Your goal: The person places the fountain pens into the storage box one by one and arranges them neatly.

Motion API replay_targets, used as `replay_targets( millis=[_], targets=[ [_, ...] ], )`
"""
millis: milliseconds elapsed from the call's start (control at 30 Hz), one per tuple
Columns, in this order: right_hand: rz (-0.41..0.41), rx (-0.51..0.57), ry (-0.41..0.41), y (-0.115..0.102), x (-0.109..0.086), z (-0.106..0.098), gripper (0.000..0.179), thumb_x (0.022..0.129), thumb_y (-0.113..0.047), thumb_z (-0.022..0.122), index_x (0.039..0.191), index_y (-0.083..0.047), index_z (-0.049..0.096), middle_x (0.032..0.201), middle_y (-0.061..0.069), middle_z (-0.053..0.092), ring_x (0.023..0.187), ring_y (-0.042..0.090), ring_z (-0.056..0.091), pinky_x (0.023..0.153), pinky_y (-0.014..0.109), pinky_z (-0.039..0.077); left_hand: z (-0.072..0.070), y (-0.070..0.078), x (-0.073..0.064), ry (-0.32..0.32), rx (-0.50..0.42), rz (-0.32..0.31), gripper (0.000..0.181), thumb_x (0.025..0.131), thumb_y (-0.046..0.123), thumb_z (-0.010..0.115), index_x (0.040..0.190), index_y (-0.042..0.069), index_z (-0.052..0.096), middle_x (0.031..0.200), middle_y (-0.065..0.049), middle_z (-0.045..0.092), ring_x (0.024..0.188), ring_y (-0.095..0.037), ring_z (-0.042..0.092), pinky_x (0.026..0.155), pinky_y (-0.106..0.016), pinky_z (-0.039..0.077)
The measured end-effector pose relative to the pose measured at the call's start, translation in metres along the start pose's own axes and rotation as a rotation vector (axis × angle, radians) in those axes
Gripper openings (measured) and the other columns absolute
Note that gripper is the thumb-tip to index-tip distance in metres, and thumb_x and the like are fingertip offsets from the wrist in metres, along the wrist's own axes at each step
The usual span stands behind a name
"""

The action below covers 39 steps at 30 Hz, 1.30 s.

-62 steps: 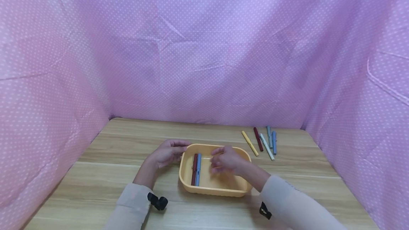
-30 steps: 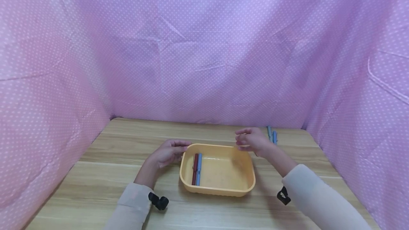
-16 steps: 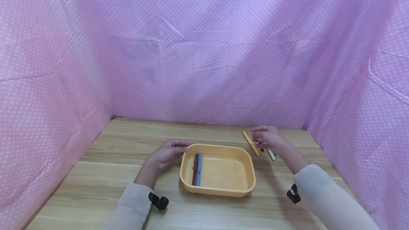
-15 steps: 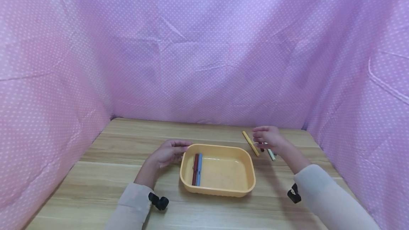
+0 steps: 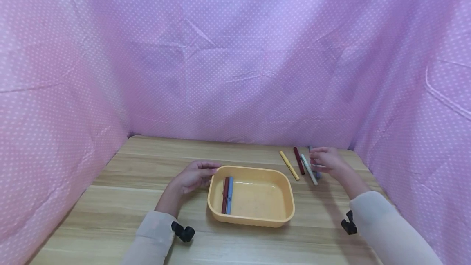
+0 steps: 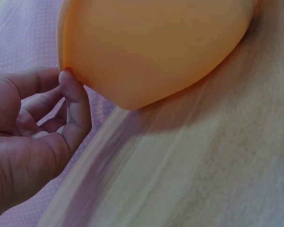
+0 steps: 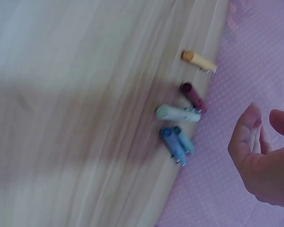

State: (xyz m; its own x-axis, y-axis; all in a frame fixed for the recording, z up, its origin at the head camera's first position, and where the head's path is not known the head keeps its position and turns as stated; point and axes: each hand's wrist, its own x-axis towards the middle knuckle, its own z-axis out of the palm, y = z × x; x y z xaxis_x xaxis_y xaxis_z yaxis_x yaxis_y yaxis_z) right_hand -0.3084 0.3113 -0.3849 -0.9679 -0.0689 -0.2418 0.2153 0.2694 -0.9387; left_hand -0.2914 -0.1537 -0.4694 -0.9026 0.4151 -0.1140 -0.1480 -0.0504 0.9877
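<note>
My left hand (image 5: 195, 177) pinches the far left corner of a yellow plastic box (image 5: 254, 221); in the left wrist view the thumb and fingers meet at the rim of its wall (image 6: 156, 47). Inside, along the left end, a dark red pen (image 5: 224, 195) and a blue pen (image 5: 229, 195) lie side by side. My right hand (image 5: 327, 160) hovers over the loose pens with loosely bent fingers, holding nothing. Beneath and beside it are a white pen (image 5: 309, 169), a dark red pen (image 5: 299, 160), a yellow pen (image 5: 289, 166), and blue (image 7: 173, 142) and teal (image 7: 183, 139) pens, partly hidden in the head view.
Everything stands on a wood-grain table (image 5: 128, 199). Pink dotted cloth (image 5: 235, 72) hangs around its back and sides. The loose pens lie near the table's back right, beyond the box.
The right hand has left the inside of the box and moved back and right, passing over the yellow and dark red pens to the blue ones. The left hand has stayed at the box.
</note>
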Motion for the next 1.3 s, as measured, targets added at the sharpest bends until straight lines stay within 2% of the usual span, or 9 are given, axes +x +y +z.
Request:
replay_targets(
  millis=[167, 267, 367, 467, 567, 667, 800, 1033, 1300],
  targets=[
    [0.020, 0.020, 0.036, 0.009, -0.001, -0.011, 0.048, 0.105, -0.004, 0.052, 0.146, 0.015, 0.035, 0.095, -0.003, 0.062, 0.088, 0.010, 0.062, 0.091, 0.033, 0.058, 0.000, 0.000, -0.001, -0.008, 0.004, 0.007, 0.039, 0.101, 0.006, 0.062, 0.138, -0.007, 0.057, 0.127, -0.018, 0.068, 0.100, -0.020, 0.069, 0.080, -0.030, 0.059],
    [0.027, 0.033, 0.060, 0.014, 0.000, -0.017, 0.043, 0.104, -0.003, 0.052, 0.142, 0.015, 0.041, 0.088, -0.005, 0.064, 0.084, 0.008, 0.063, 0.087, 0.031, 0.060, 0.000, 0.000, -0.001, -0.007, 0.003, 0.007, 0.039, 0.101, 0.006, 0.062, 0.138, -0.007, 0.057, 0.127, -0.017, 0.068, 0.099, -0.019, 0.069, 0.080, -0.030, 0.059],
    [0.026, 0.057, 0.071, 0.020, 0.002, -0.022, 0.027, 0.103, -0.002, 0.053, 0.128, 0.009, 0.054, 0.083, -0.006, 0.065, 0.080, 0.007, 0.064, 0.081, 0.028, 0.060, 0.001, 0.000, -0.002, -0.004, 0.004, 0.008, 0.039, 0.101, 0.006, 0.062, 0.137, -0.007, 0.058, 0.127, -0.017, 0.069, 0.099, -0.020, 0.069, 0.079, -0.030, 0.059],
    [0.027, 0.076, 0.075, 0.027, 0.004, -0.027, 0.012, 0.103, -0.002, 0.054, 0.111, -0.003, 0.063, 0.080, -0.006, 0.065, 0.078, 0.008, 0.065, 0.076, 0.026, 0.060, 0.002, -0.001, -0.003, -0.001, 0.005, 0.007, 0.039, 0.101, 0.006, 0.062, 0.137, -0.007, 0.058, 0.127, -0.017, 0.069, 0.101, -0.020, 0.069, 0.080, -0.030, 0.059],
    [0.033, 0.089, 0.077, 0.032, 0.005, -0.032, 0.013, 0.102, -0.002, 0.054, 0.103, -0.008, 0.066, 0.082, -0.005, 0.066, 0.079, 0.009, 0.065, 0.076, 0.027, 0.060, 0.002, -0.001, -0.003, 0.003, 0.006, 0.005, 0.039, 0.101, 0.007, 0.063, 0.137, -0.006, 0.058, 0.127, -0.016, 0.069, 0.101, -0.020, 0.069, 0.080, -0.030, 0.059],
    [0.038, 0.095, 0.082, 0.037, 0.007, -0.036, 0.015, 0.102, -0.001, 0.054, 0.113, 0.003, 0.064, 0.085, -0.003, 0.067, 0.079, 0.009, 0.066, 0.078, 0.028, 0.060, 0.003, -0.001, -0.004, 0.009, 0.006, 0.003, 0.039, 0.100, 0.007, 0.063, 0.137, -0.006, 0.058, 0.126, -0.016, 0.069, 0.100, -0.020, 0.069, 0.080, -0.030, 0.058],
    [0.039, 0.087, 0.089, 0.044, 0.010, -0.038, 0.035, 0.101, 0.001, 0.053, 0.132, 0.017, 0.049, 0.087, -0.002, 0.067, 0.080, 0.009, 0.065, 0.079, 0.028, 0.061, 0.005, -0.001, -0.005, 0.019, 0.005, 0.002, 0.039, 0.100, 0.007, 0.063, 0.137, -0.006, 0.058, 0.126, -0.017, 0.069, 0.100, -0.019, 0.069, 0.080, -0.030, 0.058],
    [0.067, 0.180, 0.133, 0.053, 0.014, -0.036, 0.019, 0.099, 0.007, 0.053, 0.117, 0.011, 0.058, 0.078, -0.001, 0.068, 0.072, 0.009, 0.065, 0.072, 0.026, 0.061, 0.004, -0.001, -0.005, 0.018, 0.012, 0.003, 0.039, 0.101, 0.008, 0.063, 0.137, -0.005, 0.059, 0.126, -0.016, 0.069, 0.100, -0.019, 0.068, 0.080, -0.029, 0.058],
    [0.069, 0.119, 0.141, 0.060, 0.019, -0.032, 0.041, 0.101, 0.004, 0.051, 0.136, 0.019, 0.038, 0.084, 0.000, 0.065, 0.077, 0.010, 0.064, 0.074, 0.028, 0.061, 0.003, -0.002, -0.002, 0.018, 0.009, 0.006, 0.037, 0.101, 0.007, 0.062, 0.136, -0.006, 0.059, 0.124, -0.013, 0.070, 0.101, -0.019, 0.069, 0.084, -0.032, 0.059]
  ],
)
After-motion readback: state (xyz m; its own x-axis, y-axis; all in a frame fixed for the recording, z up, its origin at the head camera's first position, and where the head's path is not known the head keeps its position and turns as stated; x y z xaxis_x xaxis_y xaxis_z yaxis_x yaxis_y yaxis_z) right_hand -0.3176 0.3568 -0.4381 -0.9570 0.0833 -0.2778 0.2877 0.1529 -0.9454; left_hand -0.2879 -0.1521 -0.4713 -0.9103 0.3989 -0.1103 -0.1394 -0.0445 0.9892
